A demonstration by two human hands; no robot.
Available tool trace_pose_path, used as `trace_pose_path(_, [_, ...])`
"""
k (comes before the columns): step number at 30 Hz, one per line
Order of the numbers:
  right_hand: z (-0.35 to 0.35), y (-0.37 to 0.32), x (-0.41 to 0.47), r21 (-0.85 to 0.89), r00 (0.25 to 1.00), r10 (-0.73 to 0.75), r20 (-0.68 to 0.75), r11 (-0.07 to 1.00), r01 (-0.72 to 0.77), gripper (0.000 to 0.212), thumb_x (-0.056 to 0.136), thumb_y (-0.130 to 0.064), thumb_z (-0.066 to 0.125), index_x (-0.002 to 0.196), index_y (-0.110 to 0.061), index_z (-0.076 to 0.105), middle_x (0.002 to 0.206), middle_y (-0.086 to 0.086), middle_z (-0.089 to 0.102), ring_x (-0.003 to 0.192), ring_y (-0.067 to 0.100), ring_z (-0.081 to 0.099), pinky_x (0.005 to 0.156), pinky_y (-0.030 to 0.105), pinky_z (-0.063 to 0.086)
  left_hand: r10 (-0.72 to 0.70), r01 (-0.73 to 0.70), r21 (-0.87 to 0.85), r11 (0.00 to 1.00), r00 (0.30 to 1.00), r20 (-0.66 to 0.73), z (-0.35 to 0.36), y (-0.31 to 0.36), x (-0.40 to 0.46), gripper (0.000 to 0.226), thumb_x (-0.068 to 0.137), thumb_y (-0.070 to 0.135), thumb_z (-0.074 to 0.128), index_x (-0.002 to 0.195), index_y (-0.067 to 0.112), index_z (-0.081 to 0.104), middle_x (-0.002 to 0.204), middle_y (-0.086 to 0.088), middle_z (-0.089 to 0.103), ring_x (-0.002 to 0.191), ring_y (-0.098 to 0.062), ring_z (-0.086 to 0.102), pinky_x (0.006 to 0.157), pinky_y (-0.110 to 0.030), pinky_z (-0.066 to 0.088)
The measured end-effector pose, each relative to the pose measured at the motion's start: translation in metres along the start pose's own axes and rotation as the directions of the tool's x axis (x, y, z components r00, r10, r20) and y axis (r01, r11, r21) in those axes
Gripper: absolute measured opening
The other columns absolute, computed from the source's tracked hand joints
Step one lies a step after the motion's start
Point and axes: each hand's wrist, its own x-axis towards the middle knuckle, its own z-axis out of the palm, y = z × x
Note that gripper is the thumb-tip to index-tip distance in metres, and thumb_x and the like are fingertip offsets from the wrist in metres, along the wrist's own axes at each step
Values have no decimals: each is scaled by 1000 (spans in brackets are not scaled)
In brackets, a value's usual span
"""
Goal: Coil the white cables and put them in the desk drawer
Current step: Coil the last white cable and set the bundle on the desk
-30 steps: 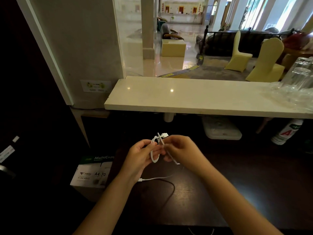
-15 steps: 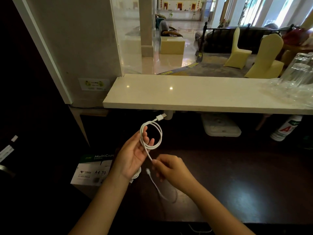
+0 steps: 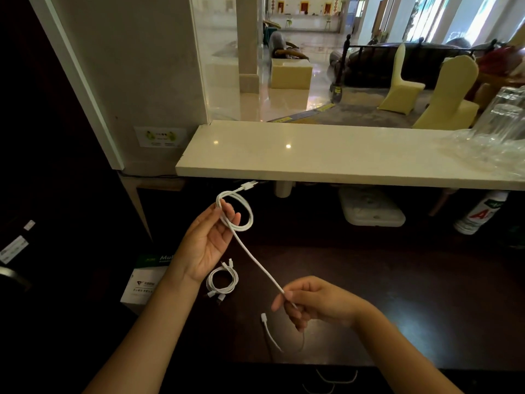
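We look down at a dark, glossy wooden desk (image 3: pixel 397 294) with a pale stone counter ledge (image 3: pixel 326 157) running across the far side. Our left hand (image 3: pixel 208 243), palm up, pinches a thin white charging cable (image 3: pixel 250 253) between thumb and fingertips, where it forms a small round coil of a couple of loops with a white plug (image 3: pixel 248 185) poking out toward the ledge. From that coil the cable runs in a straight, taut line down and to the right into our right hand (image 3: pixel 315 301), which pinches it in curled fingers nearer to us; the short free end hangs below with its small white connector (image 3: pixel 264 317) dangling just above the desk. A moment ago the two hands were close together at the coil; now the right hand has slid away along the cable, drawing the remaining length straight. We judge this readies the next loop, with only a short stretch left to wind. Just below the left wrist, a second white cable, already coiled (image 3: pixel 222 280), lies on the desk. At the near left sits a white and green ream of copy paper (image 3: pixel 145 280). No drawer is visible, so stowing is not yet done.
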Motion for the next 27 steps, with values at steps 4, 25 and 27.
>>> trace_pose_path(4, [-15, 7, -9, 104, 1000, -13, 10, 995, 12, 23, 92, -25, 51, 94, -12, 69, 59, -6, 57, 56, 7, 53, 62, 23, 51, 9, -10, 36, 999, 999, 31, 2, 11, 2, 45, 42, 18, 91, 83, 12, 73, 73, 3, 70, 69, -4, 68, 66, -20, 56])
trace_pose_path(25, [-48, -98, 21, -571, 685, -253, -683, 770, -285, 26, 85, -29, 63, 68, -9, 59, 55, 0, 46, 51, 12, 43, 50, 22, 38, -344, 267, 749, 606, 937, -55, 3, -2, -30, 18, 92, 4, 43, 99, 5, 60, 64, 2, 60, 56, -7, 57, 65, -23, 53])
trace_pose_path(27, [-28, -104, 19, -481, 699, -240, -673, 861, -167, 21, 91, -18, 52, 78, -8, 67, 55, 2, 43, 50, 14, 40, 47, 23, 38, -251, 243, 766, 595, 962, -111, 1, -8, -31, 19, 93, 4, 42, 98, 4, 60, 69, -2, 61, 60, -10, 59, 65, -24, 54])
